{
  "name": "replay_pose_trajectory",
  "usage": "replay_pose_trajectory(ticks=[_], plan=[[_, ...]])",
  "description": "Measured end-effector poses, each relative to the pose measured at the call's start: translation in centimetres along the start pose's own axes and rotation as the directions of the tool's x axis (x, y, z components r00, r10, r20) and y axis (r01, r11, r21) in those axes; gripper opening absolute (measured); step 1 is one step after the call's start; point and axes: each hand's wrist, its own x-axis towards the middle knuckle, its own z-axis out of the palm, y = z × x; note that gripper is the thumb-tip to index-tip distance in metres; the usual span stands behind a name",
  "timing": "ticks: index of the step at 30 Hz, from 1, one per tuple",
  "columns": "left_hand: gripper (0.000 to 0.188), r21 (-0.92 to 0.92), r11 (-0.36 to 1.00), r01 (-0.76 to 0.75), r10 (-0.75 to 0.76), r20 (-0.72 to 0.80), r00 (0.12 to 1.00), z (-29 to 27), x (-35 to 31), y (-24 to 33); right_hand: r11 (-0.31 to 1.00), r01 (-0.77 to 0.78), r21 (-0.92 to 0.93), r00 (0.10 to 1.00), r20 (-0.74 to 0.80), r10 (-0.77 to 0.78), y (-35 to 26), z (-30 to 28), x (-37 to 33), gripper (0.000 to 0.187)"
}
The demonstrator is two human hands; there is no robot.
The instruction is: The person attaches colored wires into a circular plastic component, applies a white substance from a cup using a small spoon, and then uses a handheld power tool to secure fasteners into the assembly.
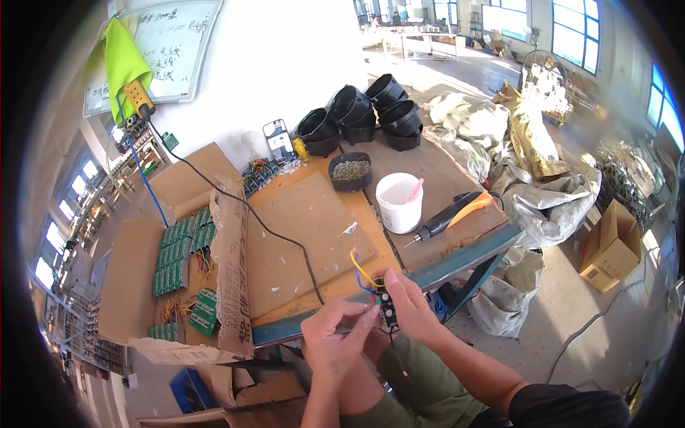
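Above my lap, in front of the table edge, my right hand (412, 308) is closed on a small circuit board (387, 312) with black and silvery parts. My left hand (341, 335) pinches at the board's left side, where a bit of green, seemingly a thin wire, shows at the fingertips. A yellow wire (362, 267) and a blue wire (359, 279) stick up from the board's top. Below it hangs a dark lead (400, 357) with a coppery end. My fingers hide part of the board.
Left stands an open cardboard box (232, 278) of green circuit boards (171, 260). On the table (457, 250) are an orange-and-black electric screwdriver (449, 218), a white bucket (399, 207), a black bowl of screws (350, 173) and stacked black cups (351, 114). A black cable (275, 232) crosses the cardboard sheet.
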Motion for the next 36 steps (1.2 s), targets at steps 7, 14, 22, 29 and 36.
replay_pose_trajectory(ticks=[7, 14, 22, 29, 36], plan=[[0.019, 0.384, 0.921, -0.072, 0.102, -0.059, 0.993, 2.2, -2.5, 3.9, 0.982, 0.182, -0.041, 0.975, -0.122, -0.186, 1.1, -0.1, 0.9, 0.04], [0.015, 0.494, 0.753, -0.434, 0.404, 0.175, 0.898, 0.9, -2.5, 3.7, 0.957, -0.089, 0.275, 0.996, 0.03, 0.084, 0.0, 0.0, 0.0, 0.042], [0.017, 0.505, 0.674, -0.539, 0.525, 0.186, 0.831, 0.7, -3.1, 3.9, 0.886, -0.089, 0.455, 0.996, 0.065, 0.066, -0.2, -0.2, 0.4, 0.044], [0.03, 0.238, 0.832, -0.501, 0.475, 0.161, 0.865, 0.0, -2.3, 3.8, 0.961, 0.034, 0.274, 0.998, 0.043, -0.048, -1.3, -0.9, -0.4, 0.047], [0.048, 0.05, 0.999, 0.009, -0.005, -0.075, 0.997, 1.7, -0.8, 4.6, 0.952, 0.255, -0.167, 0.967, 0.024, -0.255, -1.0, 0.1, -1.2, 0.03]])
